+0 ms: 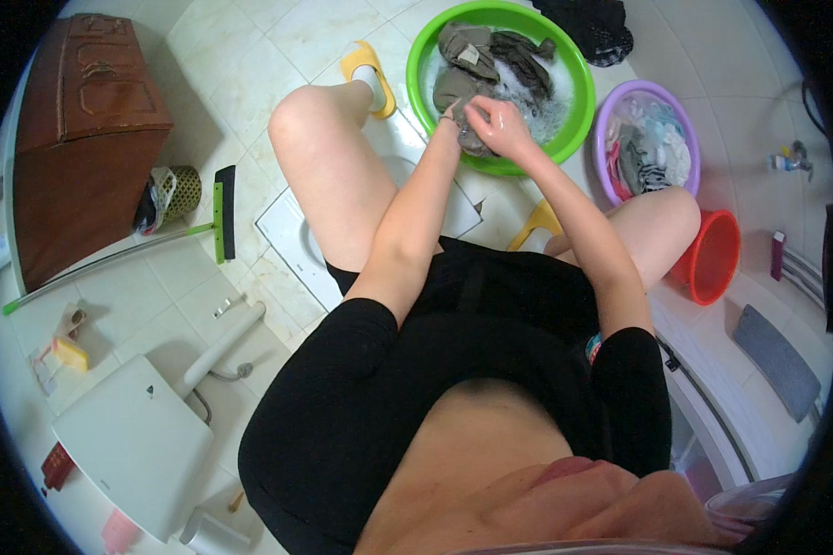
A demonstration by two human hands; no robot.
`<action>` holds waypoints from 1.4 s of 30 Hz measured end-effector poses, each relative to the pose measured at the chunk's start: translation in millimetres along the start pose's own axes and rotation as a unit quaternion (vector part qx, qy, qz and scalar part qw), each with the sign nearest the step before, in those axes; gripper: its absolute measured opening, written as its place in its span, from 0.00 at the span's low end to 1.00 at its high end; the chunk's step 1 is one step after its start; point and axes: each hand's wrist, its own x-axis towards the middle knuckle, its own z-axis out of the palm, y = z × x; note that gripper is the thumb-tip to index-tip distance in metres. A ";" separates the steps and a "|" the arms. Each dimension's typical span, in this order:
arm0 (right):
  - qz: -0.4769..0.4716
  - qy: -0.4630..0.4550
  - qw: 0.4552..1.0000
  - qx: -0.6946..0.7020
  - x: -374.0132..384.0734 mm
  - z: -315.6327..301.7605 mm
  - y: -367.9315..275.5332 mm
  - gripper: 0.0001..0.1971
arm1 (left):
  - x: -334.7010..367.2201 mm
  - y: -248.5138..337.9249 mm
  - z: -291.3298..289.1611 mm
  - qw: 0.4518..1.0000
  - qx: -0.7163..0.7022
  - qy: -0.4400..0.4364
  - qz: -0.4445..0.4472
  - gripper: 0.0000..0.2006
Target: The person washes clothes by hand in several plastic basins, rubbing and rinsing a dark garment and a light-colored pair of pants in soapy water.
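Note:
A wide green basin (578, 65) of sudsy water stands on the floor in front of me, with dark and grey-brown clothes (467, 51) soaking inside. Over its near rim, my right hand (503, 126) is closed on a wet grey garment (472, 141). My left hand (453, 115), with a thin band at the wrist, is close beside it at the same garment. The cloth bunches around the left hand and hides most of its fingers, but they appear to grip it. Foam and water wet my right hand.
To the right stand a purple basin (602, 139) of mixed clothes and a red bucket (710, 259). Dark cloth (594, 32) lies beyond the green basin. A squat toilet (296, 245) lies beneath me. On the left are a green-handled squeegee (222, 215), a wastebasket (178, 194) and a brown cabinet (83, 176).

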 end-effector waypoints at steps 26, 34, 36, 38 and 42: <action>-0.135 0.101 0.985 -0.035 40.9 -149.9 64.4 0.36 | -110.5 123.5 219.3 0.668 0.678 -0.064 0.298 0.12; -0.252 0.111 0.961 0.001 43.1 -153.3 27.6 0.34 | -124.8 143.4 240.8 0.630 0.655 -0.281 0.307 0.13; -0.136 0.038 0.985 0.098 38.6 -144.5 32.9 0.29 | -116.4 141.2 233.5 0.632 0.673 -0.250 0.291 0.12; -0.096 -0.015 0.990 0.098 42.9 -138.7 43.9 0.23 | -100.6 141.6 224.4 0.593 0.712 -0.224 0.304 0.12; -0.045 -0.019 0.994 0.093 44.0 -137.4 41.8 0.21 | -96.0 138.6 213.7 0.606 0.709 -0.176 0.315 0.11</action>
